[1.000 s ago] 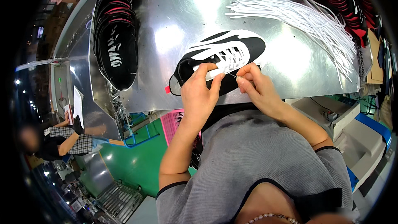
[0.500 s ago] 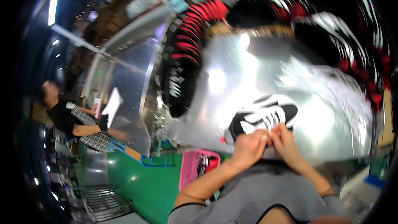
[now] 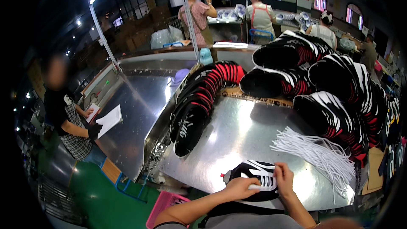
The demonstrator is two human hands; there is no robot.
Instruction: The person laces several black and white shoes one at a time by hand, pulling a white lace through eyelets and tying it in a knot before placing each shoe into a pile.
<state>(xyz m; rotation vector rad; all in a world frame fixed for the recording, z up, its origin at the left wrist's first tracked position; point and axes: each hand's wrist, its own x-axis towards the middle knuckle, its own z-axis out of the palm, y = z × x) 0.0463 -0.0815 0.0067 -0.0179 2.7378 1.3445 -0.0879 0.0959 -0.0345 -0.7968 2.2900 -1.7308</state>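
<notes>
A black shoe upper (image 3: 263, 167) with white stripes and white lacing (image 3: 267, 181) lies on the metal table right in front of me. My left hand (image 3: 241, 188) is closed on its near left side, the thumb over the upper by a small white piece. At the other end of the lacing, my right hand (image 3: 285, 178) is closed in a pinch against the upper's edge; what its fingertips hold is hidden. A bundle of loose white shoelaces (image 3: 316, 157) rests on the table to the right of my hands.
A curved row of nested black-and-red shoe uppers (image 3: 193, 110) stands left on the metal table (image 3: 229, 131); more stacks (image 3: 335, 114) fill the far right. A pink basket (image 3: 163, 205) is below the near edge. Leftward, a co-worker (image 3: 70, 114) holds a white sheet (image 3: 111, 121).
The view has tilted up, bringing people at the back into sight. My hands, close together before, are now apart on either side of the lacing.
</notes>
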